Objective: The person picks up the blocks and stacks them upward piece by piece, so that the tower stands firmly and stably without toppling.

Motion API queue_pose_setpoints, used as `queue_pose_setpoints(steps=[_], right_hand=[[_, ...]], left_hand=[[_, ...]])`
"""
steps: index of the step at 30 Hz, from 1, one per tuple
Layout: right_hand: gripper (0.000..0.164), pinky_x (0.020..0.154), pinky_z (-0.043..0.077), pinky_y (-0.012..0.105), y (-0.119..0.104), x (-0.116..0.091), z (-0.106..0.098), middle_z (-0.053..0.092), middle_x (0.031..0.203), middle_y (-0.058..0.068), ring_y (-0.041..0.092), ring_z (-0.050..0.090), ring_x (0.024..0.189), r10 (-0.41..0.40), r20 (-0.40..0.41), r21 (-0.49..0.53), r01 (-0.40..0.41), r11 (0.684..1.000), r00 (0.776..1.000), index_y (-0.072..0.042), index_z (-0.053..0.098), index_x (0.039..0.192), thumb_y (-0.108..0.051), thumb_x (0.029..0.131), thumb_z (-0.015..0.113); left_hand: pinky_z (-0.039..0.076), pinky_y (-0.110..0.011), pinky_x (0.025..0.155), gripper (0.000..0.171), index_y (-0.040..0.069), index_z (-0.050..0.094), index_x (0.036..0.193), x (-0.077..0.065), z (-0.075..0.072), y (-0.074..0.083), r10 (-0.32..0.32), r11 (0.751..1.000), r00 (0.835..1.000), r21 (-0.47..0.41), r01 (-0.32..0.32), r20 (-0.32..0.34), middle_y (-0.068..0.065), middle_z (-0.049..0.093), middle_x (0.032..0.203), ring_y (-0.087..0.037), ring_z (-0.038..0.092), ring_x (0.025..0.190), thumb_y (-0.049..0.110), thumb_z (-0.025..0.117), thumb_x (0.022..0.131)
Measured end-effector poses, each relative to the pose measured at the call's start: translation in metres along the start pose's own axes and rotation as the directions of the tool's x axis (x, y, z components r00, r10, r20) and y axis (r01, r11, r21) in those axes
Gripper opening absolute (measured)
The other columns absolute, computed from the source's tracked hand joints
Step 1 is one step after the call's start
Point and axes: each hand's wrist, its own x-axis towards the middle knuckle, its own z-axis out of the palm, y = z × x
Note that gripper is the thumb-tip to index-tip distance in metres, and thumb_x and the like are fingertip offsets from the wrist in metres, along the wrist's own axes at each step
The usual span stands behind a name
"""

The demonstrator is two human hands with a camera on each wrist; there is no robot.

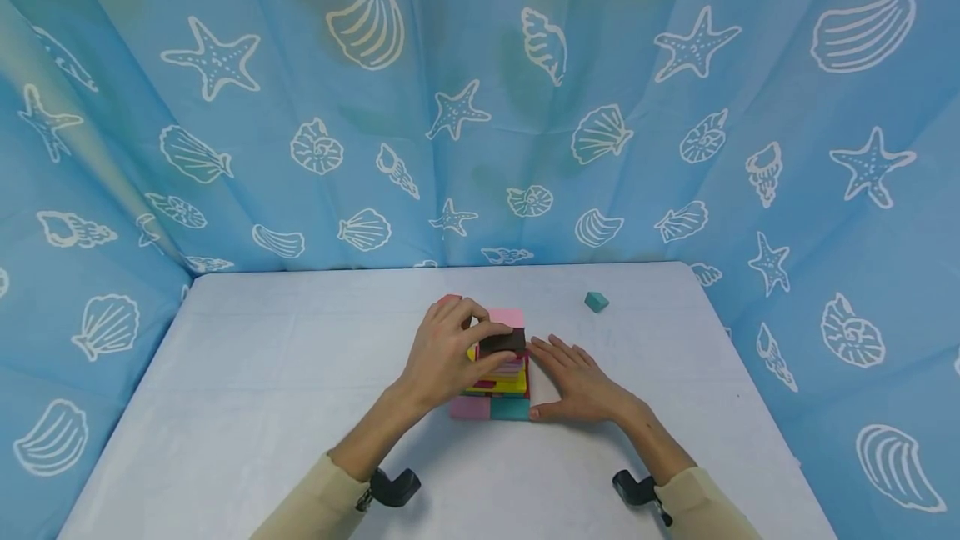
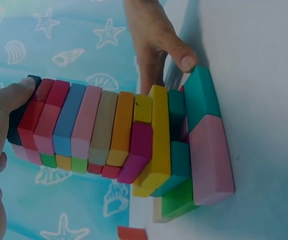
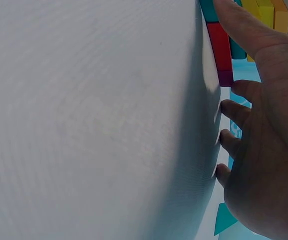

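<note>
A tall tower of colored blocks (image 2: 104,130) stands on the white table. On its top level lies a dark block (image 1: 502,342), which my left hand (image 1: 450,348) pinches between thumb and fingers. Layers below show red, pink, blue, tan, orange and yellow blocks. At the near side of the base are a teal block (image 2: 202,92) and a pink block (image 2: 211,160). My right hand (image 1: 581,386) rests beside the base with fingers spread. Its thumb touches the teal block, and a fingertip lies close to the purple block (image 3: 225,78) at the base's far end.
A loose teal block (image 1: 596,302) lies toward the back right of the table (image 1: 300,373). Beyond the left hand, a red block (image 1: 450,298) is partly hidden. A blue curtain (image 1: 480,165) with shell and starfish prints hangs around the table.
</note>
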Motion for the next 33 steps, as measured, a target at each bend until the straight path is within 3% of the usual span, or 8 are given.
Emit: queue_pose_setpoints(steps=[6,10,12,15,17,19,24,33], right_hand=[[0.107,0.119,0.011,0.065,0.001,0.001,0.002,0.021,0.167,0.003,0.034,0.011,0.155,0.001,0.007,0.005,-0.001,1.000,1.000,-0.023,0.023,0.162,-0.068,0.078,0.072],[0.108,0.120,0.010,0.064,0.000,0.001,0.002,0.021,0.168,0.003,0.034,0.010,0.155,0.003,0.009,0.011,-0.003,1.000,1.000,-0.024,0.022,0.162,-0.067,0.077,0.073],[0.108,0.120,0.010,0.064,0.000,0.001,0.002,0.021,0.168,0.002,0.033,0.010,0.155,0.006,0.010,0.015,-0.006,1.000,1.000,-0.024,0.022,0.162,-0.066,0.077,0.074],[0.108,0.120,0.009,0.063,-0.001,0.000,0.002,0.021,0.168,0.002,0.033,0.009,0.155,0.014,0.009,0.013,-0.014,1.000,1.000,-0.024,0.022,0.162,-0.065,0.077,0.074],[0.108,0.120,0.009,0.063,-0.001,0.000,0.001,0.021,0.168,0.002,0.033,0.009,0.155,0.018,0.010,0.013,-0.018,1.000,1.000,-0.024,0.022,0.162,-0.065,0.077,0.074],[0.108,0.120,0.009,0.063,0.000,0.000,0.001,0.021,0.168,0.002,0.033,0.009,0.155,0.018,0.008,0.012,-0.018,1.000,1.000,-0.024,0.022,0.162,-0.065,0.077,0.074],[0.107,0.120,0.009,0.064,0.001,-0.001,0.001,0.021,0.167,0.003,0.033,0.009,0.155,0.011,0.001,0.015,-0.011,1.000,1.000,-0.023,0.023,0.162,-0.065,0.077,0.074],[0.107,0.120,0.009,0.064,0.000,0.000,0.001,0.021,0.167,0.003,0.033,0.009,0.155,0.014,0.015,0.019,-0.014,1.000,1.000,-0.024,0.023,0.161,-0.066,0.077,0.074]], left_hand=[[0.044,-0.041,0.094,0.046,0.025,0.072,0.122,-0.007,-0.002,-0.008,-0.095,0.987,0.995,-0.127,0.095,0.002,0.003,0.060,0.107,-0.015,0.055,0.108,0.051,0.078,0.084],[0.040,-0.046,0.095,0.056,0.030,0.061,0.136,-0.023,-0.004,-0.030,-0.269,0.927,0.960,-0.248,0.281,0.082,0.005,0.060,0.119,-0.015,0.054,0.114,0.052,0.075,0.086],[0.038,-0.049,0.098,0.064,0.031,0.055,0.142,-0.034,-0.004,-0.044,-0.363,0.877,0.913,-0.262,0.402,0.186,0.004,0.058,0.128,-0.018,0.052,0.121,0.051,0.077,0.086],[0.033,-0.057,0.106,0.079,0.028,0.047,0.150,-0.053,-0.002,-0.063,-0.447,0.826,0.806,-0.166,0.538,0.387,0.000,0.053,0.143,-0.026,0.045,0.134,0.050,0.080,0.082],[0.029,-0.062,0.109,0.089,0.026,0.041,0.154,-0.066,0.001,-0.072,-0.449,0.826,0.737,-0.079,0.558,0.505,-0.003,0.046,0.152,-0.031,0.038,0.140,0.052,0.082,0.079],[0.025,-0.067,0.111,0.094,0.024,0.039,0.156,-0.077,0.006,-0.080,-0.419,0.849,0.703,-0.026,0.527,0.575,-0.006,0.041,0.157,-0.036,0.033,0.144,0.055,0.081,0.077],[0.019,-0.069,0.112,0.093,0.026,0.040,0.155,-0.089,0.017,-0.083,-0.339,0.896,0.719,-0.024,0.443,0.607,-0.004,0.037,0.161,-0.037,0.025,0.149,0.063,0.076,0.077],[0.015,-0.069,0.114,0.090,0.031,0.039,0.155,-0.083,0.026,-0.074,-0.295,0.909,0.710,-0.041,0.414,0.639,-0.006,0.032,0.163,-0.038,0.017,0.151,0.063,0.075,0.078]])
